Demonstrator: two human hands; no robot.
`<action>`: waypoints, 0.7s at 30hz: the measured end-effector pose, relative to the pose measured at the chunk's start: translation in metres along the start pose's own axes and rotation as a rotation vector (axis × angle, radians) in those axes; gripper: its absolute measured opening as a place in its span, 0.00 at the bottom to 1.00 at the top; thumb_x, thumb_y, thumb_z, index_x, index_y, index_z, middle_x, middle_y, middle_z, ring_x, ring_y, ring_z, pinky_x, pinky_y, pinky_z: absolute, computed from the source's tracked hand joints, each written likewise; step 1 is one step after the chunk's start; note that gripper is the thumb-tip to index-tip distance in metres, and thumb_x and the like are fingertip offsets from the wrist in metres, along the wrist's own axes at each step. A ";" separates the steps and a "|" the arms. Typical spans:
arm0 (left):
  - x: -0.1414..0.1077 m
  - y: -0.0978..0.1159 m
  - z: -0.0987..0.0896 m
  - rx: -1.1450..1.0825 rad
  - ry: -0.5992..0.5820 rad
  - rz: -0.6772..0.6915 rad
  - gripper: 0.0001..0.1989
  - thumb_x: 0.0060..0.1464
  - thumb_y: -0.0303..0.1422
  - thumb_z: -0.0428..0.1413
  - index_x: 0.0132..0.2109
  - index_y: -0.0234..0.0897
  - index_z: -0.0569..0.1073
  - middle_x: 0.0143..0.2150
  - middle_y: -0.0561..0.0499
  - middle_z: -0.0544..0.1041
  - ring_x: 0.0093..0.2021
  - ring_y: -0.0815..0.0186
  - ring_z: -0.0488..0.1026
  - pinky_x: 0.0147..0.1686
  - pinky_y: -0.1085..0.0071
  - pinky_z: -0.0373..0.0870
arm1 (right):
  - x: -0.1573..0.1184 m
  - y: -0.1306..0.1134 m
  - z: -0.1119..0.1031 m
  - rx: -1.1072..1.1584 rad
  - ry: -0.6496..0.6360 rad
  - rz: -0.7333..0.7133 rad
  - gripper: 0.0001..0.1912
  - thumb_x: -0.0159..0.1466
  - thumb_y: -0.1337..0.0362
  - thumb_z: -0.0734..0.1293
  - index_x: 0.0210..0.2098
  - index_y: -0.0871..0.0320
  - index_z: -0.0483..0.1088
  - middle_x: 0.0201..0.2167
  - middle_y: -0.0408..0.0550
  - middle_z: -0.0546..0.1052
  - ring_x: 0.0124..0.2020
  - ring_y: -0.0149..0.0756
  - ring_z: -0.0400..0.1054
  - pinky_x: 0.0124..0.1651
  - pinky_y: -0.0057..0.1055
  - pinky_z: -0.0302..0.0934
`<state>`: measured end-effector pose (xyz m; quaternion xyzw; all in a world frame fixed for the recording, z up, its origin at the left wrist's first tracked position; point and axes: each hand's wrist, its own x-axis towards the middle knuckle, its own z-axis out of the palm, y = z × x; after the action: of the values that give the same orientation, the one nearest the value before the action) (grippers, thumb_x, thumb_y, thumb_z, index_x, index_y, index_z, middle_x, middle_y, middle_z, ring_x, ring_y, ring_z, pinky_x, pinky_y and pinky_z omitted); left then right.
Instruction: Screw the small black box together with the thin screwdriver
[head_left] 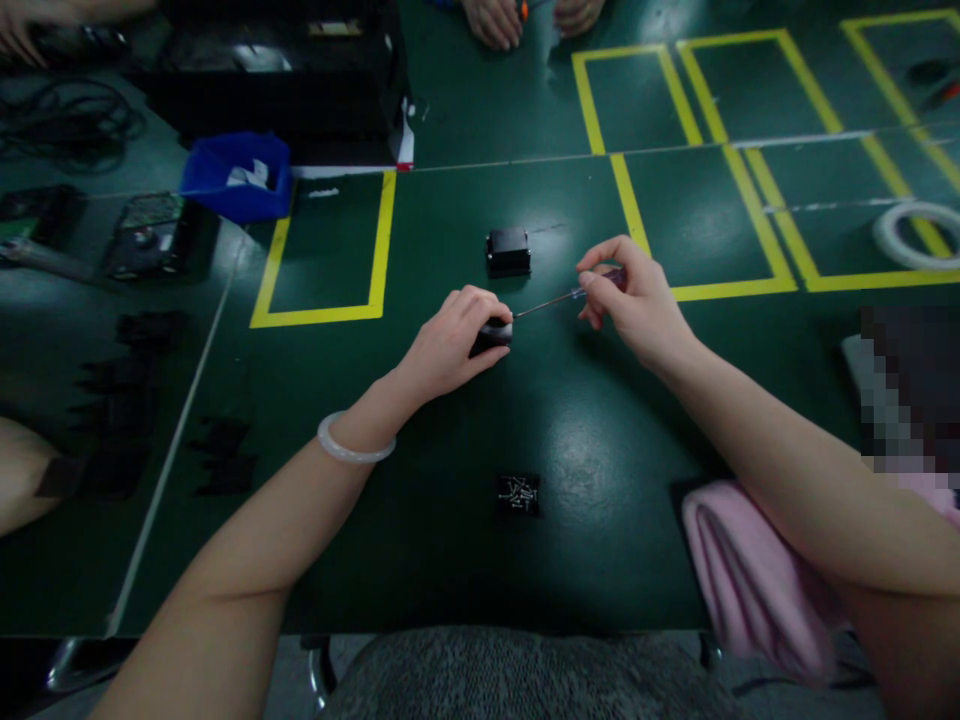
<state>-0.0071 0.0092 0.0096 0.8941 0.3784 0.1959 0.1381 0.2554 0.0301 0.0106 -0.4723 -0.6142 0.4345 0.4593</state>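
My left hand is wrapped round a small black part and holds it on the green table. In my right hand is a screwdriver, pinched by its dark handle, its shaft pointing left. The tip is at the right side of the black part; whether it touches a screw is too small to tell. Just beyond my hands stands a black block-shaped part. Nearer to me lies a small dark square with several silvery screws on it.
A blue bin sits at the left beside a large black case. Black parts lie farther left. Pink cloth and a tape roll are at the right. Other people's hands show at the top.
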 end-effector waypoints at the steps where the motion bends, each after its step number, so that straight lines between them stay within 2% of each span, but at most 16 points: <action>1: 0.000 0.000 0.000 -0.001 0.000 0.001 0.14 0.64 0.29 0.59 0.54 0.39 0.67 0.56 0.42 0.74 0.56 0.53 0.71 0.55 0.54 0.70 | 0.000 0.000 0.000 0.009 -0.001 0.002 0.11 0.66 0.57 0.73 0.38 0.50 0.66 0.17 0.34 0.63 0.17 0.28 0.61 0.26 0.33 0.67; 7: -0.001 -0.001 0.001 -0.007 0.018 0.029 0.13 0.65 0.28 0.58 0.54 0.39 0.67 0.55 0.42 0.74 0.56 0.54 0.71 0.54 0.56 0.70 | 0.000 -0.002 -0.001 0.013 -0.017 0.030 0.16 0.69 0.48 0.69 0.33 0.52 0.67 0.13 0.32 0.56 0.14 0.28 0.58 0.25 0.34 0.63; 17: 0.000 0.000 -0.001 -0.008 0.002 0.013 0.14 0.64 0.28 0.58 0.54 0.39 0.67 0.56 0.42 0.74 0.56 0.53 0.71 0.55 0.55 0.70 | 0.000 -0.003 0.000 0.036 -0.017 0.024 0.09 0.67 0.59 0.71 0.39 0.49 0.65 0.16 0.33 0.65 0.16 0.30 0.62 0.28 0.35 0.67; 21: 0.000 0.000 -0.001 0.000 0.011 0.028 0.14 0.64 0.28 0.59 0.54 0.38 0.67 0.55 0.42 0.74 0.56 0.53 0.71 0.54 0.56 0.70 | 0.001 -0.002 0.000 0.052 -0.010 0.030 0.10 0.68 0.57 0.71 0.37 0.51 0.66 0.14 0.32 0.63 0.15 0.29 0.60 0.27 0.33 0.66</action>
<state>-0.0078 0.0091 0.0100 0.8982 0.3667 0.2028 0.1331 0.2552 0.0305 0.0124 -0.4672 -0.5979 0.4593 0.4618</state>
